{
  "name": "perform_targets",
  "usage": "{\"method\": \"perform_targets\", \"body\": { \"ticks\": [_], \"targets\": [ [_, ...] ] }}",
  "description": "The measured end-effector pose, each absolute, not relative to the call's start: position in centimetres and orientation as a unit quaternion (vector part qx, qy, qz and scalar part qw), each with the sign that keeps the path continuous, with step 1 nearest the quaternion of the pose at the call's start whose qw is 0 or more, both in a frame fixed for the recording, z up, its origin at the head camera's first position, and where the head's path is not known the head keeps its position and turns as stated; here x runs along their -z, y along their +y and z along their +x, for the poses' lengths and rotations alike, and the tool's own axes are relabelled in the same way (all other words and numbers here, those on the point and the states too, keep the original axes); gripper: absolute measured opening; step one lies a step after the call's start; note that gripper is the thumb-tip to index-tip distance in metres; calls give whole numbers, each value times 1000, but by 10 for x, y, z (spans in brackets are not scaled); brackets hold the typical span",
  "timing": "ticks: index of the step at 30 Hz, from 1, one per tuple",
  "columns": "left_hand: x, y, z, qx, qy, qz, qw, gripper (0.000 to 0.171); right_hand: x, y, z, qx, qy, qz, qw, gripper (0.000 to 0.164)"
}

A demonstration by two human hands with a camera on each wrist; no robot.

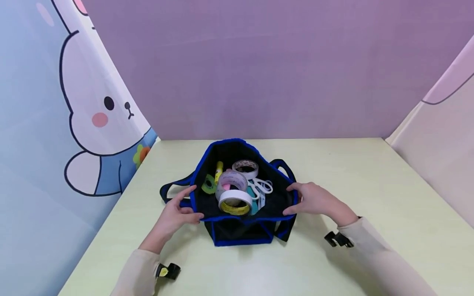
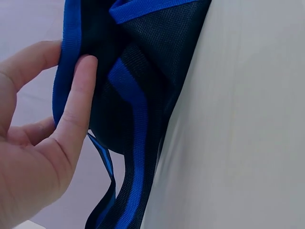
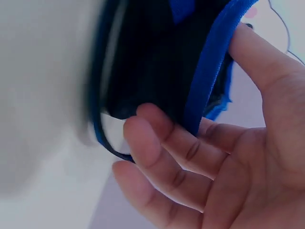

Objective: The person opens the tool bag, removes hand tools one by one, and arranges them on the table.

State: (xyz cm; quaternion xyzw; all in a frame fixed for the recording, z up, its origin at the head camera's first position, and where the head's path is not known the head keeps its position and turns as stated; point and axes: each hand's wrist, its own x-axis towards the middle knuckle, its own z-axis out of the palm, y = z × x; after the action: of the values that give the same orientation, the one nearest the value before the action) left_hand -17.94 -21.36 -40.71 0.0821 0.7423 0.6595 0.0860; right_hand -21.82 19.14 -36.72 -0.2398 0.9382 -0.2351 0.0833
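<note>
A black fabric bag [image 1: 242, 234] with blue trim stands open on the table. My left hand [image 1: 174, 213] holds its left rim; the left wrist view shows the thumb on the outside and a finger behind the blue edge [image 2: 71, 33]. On the opposite side my right hand [image 1: 316, 199] holds the right rim between thumb and fingers. Inside lie a white tape roll [image 1: 235, 196], a clear tape roll [image 1: 237, 177], another tape roll [image 1: 252, 174], white-handled scissors [image 1: 264, 187], a yellow stick-shaped item [image 1: 219, 170] and a green round item [image 1: 209, 185]. Whatever lies beneath them is hidden.
The bag's strap handles [image 1: 175, 181] loop out at its left and right sides. A pale table [image 1: 370, 176] surrounds the bag. Behind stands a purple backdrop [image 1: 259, 74], with a rabbit-printed cloth [image 1: 85, 82] at the left.
</note>
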Motion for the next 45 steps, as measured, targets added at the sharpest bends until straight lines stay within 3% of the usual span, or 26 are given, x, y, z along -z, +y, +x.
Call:
{"method": "perform_targets", "body": {
  "ticks": [13,24,33,45],
  "targets": [
    [410,-215,-179,-691,713,86,86,84,308,172,-234,272,925,-263,44,52],
    [410,-213,-179,-684,719,93,84,85,296,124,-265,310,892,-329,28,33],
    [411,-215,-178,-692,711,95,82,84,312,71,-285,339,869,-346,102,20],
    [410,-215,-178,-689,713,98,86,83,335,34,-296,363,866,-285,191,15]
  ]
}}
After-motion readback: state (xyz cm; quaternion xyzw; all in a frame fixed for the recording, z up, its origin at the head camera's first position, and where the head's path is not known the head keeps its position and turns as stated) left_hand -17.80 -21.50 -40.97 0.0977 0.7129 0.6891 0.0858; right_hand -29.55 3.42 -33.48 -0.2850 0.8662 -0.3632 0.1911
